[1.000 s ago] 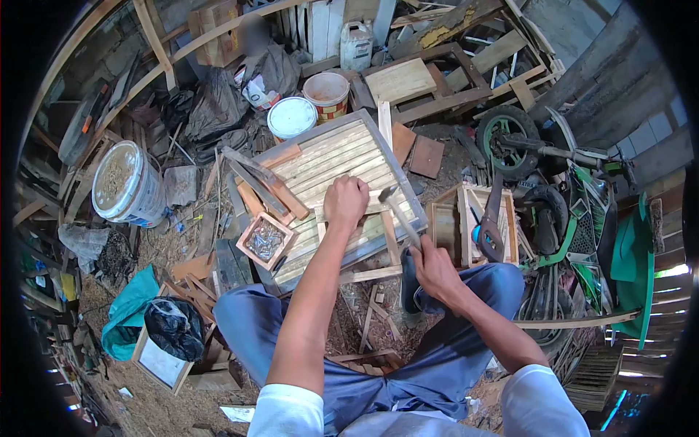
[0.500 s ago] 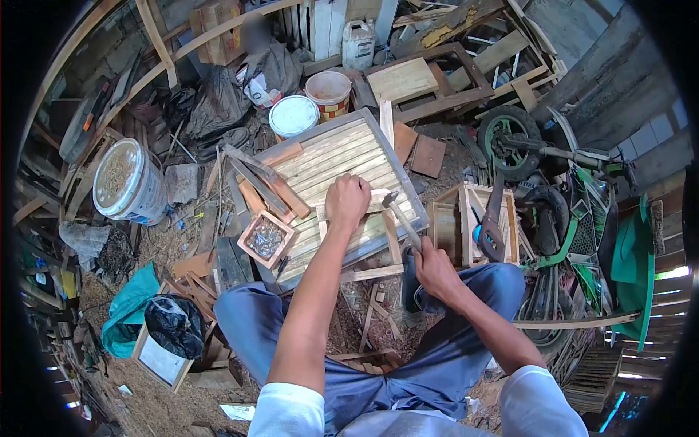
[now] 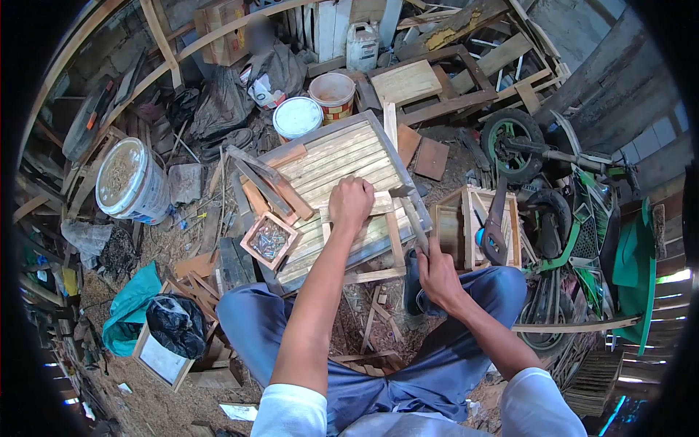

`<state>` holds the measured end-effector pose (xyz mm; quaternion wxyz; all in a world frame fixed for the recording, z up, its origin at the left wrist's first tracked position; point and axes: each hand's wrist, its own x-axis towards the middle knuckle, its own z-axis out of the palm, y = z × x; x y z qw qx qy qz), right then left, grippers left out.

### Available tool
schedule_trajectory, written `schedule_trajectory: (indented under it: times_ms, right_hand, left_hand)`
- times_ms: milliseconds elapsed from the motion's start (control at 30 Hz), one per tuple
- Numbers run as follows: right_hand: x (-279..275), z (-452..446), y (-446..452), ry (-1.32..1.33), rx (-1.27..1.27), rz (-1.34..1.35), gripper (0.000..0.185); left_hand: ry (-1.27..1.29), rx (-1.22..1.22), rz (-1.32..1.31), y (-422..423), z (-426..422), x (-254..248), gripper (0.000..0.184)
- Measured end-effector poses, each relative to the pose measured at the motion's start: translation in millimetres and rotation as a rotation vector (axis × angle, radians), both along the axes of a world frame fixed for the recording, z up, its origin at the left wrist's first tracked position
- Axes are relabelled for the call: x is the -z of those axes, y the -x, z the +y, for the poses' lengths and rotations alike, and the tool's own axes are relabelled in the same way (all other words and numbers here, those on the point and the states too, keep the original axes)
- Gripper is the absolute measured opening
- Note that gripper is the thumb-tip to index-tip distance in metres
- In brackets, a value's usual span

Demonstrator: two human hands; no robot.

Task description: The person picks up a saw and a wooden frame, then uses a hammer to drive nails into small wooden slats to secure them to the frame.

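Observation:
My left hand (image 3: 352, 204) is closed over a short wooden strip (image 3: 381, 203), pressing it down on the slatted board (image 3: 338, 160). That strip lies across the top of a small frame of thin wood pieces (image 3: 394, 237). In my right hand (image 3: 440, 278) is a hammer (image 3: 415, 222), held by its handle. The hammer's head is just beyond the strip's right end; whether they touch I cannot tell. Left of the frame stands a square wooden box of nails (image 3: 268, 241). Any nail under my left fingers is hidden.
Loose wood pieces (image 3: 273, 182) lie on the board's left side. A wooden crate (image 3: 466, 226) with a handsaw (image 3: 495, 229) stands at the right, before a green motorbike (image 3: 561, 255). Buckets (image 3: 297, 118) stand behind the board. Wood scraps and shavings cover the floor.
The hammer head has shifted slightly right, off the end of the wooden strip. My right hand has turned a little on the handle. My left hand keeps its hold on the strip.

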<state>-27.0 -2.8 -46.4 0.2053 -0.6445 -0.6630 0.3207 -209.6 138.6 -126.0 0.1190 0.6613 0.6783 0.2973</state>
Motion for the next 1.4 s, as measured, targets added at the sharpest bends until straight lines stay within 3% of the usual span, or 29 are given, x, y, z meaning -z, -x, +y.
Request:
schedule_trajectory:
  times_ms: [100,300,400,500,600,700,833,933,1100,1200,1367,1400]
  right_hand:
    - [14.8,4.4,-7.0,0.066,-0.083,-0.182,0.024]
    - [13.5,0.8,-5.1,-0.008,-0.022,-0.071,0.024]
    - [12.4,3.9,-10.2,0.074,-0.060,-0.162,0.023]
    - [13.4,-0.9,-7.8,-0.035,-0.014,0.002,0.026]
    - [21.4,2.2,-14.2,0.066,-0.036,-0.171,0.027]
    - [17.8,6.8,-18.9,0.088,-0.009,0.037,0.029]
    - [20.4,24.6,-6.0,-0.072,0.070,0.137,0.034]
    - [20.8,33.2,3.0,-0.142,0.092,0.169,0.037]
    - [43.9,45.8,9.7,-0.169,0.058,0.280,0.063]
    - [50.3,43.2,8.8,-0.107,0.020,0.267,0.066]
    - [47.8,40.3,17.2,-0.152,-0.005,0.319,0.066]
    - [47.3,38.8,18.6,-0.153,-0.010,0.309,0.066]
  left_hand:
    - [-0.007,-0.004,-0.002,0.2,0.0,-1.0,0.027]
    - [-0.012,-0.006,0.012,1.0,1.4,1.7,0.028]
    - [-0.010,-0.012,0.032,-0.7,1.9,0.8,0.028]
    - [-0.048,-0.018,-0.014,0.7,1.3,2.2,0.029]
    - [0.017,-0.032,-0.037,1.1,2.4,-0.8,0.029]
    - [0.038,-0.002,-0.057,2.5,-3.3,-9.9,0.028]
    - [-0.011,-0.073,-0.127,0.3,-1.0,-3.2,0.030]
    - [0.033,-0.090,-0.292,4.0,0.0,-11.7,0.034]
    - [-0.176,-0.110,-0.618,22.4,2.4,-1.3,0.024]
    - [-0.313,-0.037,-0.426,37.4,-2.8,-12.8,0.022]
    - [-0.185,-0.050,-0.274,78.3,-31.7,-10.5,0.016]
    - [-0.021,-0.072,-0.282,86.2,-45.4,-15.5,0.018]
